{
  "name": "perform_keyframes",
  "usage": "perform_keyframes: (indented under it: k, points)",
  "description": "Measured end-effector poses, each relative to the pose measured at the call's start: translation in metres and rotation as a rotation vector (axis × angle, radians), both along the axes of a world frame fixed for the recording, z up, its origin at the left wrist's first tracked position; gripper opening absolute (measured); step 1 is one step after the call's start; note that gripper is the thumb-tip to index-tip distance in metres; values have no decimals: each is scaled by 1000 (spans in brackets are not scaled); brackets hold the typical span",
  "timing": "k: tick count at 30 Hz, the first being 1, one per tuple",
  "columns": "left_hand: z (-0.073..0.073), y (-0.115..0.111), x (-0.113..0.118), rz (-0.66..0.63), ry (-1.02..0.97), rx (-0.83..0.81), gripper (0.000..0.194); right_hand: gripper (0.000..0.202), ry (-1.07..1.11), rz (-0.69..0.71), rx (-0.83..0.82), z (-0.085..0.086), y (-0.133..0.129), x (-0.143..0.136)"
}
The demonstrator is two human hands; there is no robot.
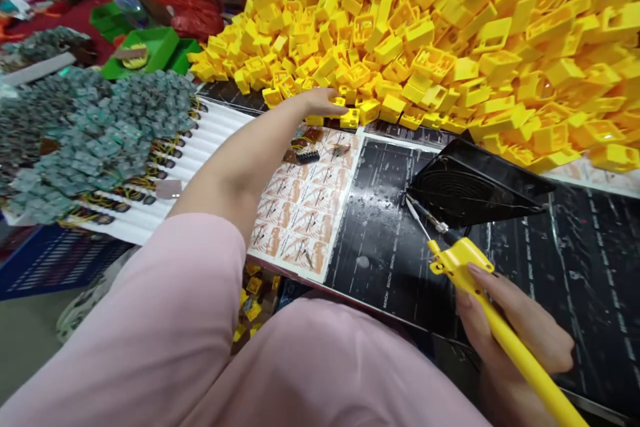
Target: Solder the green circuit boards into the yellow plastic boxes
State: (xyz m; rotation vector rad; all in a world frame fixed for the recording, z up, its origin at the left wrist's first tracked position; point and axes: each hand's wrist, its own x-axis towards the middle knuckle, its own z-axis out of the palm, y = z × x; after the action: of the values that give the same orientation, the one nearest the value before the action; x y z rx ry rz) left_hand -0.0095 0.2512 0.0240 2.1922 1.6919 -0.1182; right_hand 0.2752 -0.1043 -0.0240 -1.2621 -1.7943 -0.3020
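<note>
My right hand is closed around a yellow soldering gun. Its two thin metal prongs point to the upper left, with their tips by the near left edge of a black fan-like housing. My left hand reaches out to the near edge of a heap of yellow plastic housings. Thumb and fingers look apart there, with yellow pieces between and beyond them; part of the fingers is hidden. Below the left forearm lies a small black connector-like part beside some thin wires.
Many grey-green parts with wires lie over white tubes at left. Green bins stand behind them. Black sheeting and a patterned sheet cover the table. A blue crate sits lower left.
</note>
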Motion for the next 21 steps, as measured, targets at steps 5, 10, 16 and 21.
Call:
perform_keyframes:
  k: [5, 10, 16, 21]
  points:
    - [-1, -21, 43, -334, 134, 44, 80, 65, 42, -17, -39, 0, 6, 1]
    - [8, -95, 64, -623, 237, 40, 73, 59, 101, -62, -107, 6, -6, -9]
    - [7, -196, 46, -858, 148, 153, 51, 52, 207, -172, -112, 4, -23, -14]
    - [-10, -238, -4, -551, -259, 179, 53, 42, -82, 110, -84, 9, -8, -9]
